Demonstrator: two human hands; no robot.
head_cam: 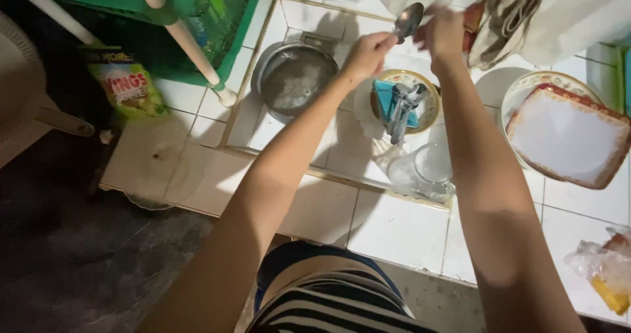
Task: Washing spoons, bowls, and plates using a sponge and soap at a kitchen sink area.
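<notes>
Left hand [365, 51]: fingers closed around the handle of a shiny metal spoon [407, 21].
Right hand [442, 34]: blurred beside the spoon's bowl; grip unclear.
Below the grip: round patterned ceramic bowl [430, 106] holding cutlery.
Risk: a wet handle could slip, dropping the spoon onto the clear glass [420, 172].

Right hand [442, 34] motion-blurred at top centre, spoon [407, 21] handle hidden in left hand [368, 53], green rack [197, 17] cut off upper left, bag [608, 270] cropped lower right

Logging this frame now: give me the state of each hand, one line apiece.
Left hand: closed, grip on the handle of a metal spoon.
Right hand: blurred, at the spoon's bowl; open or closed cannot be told.
</notes>
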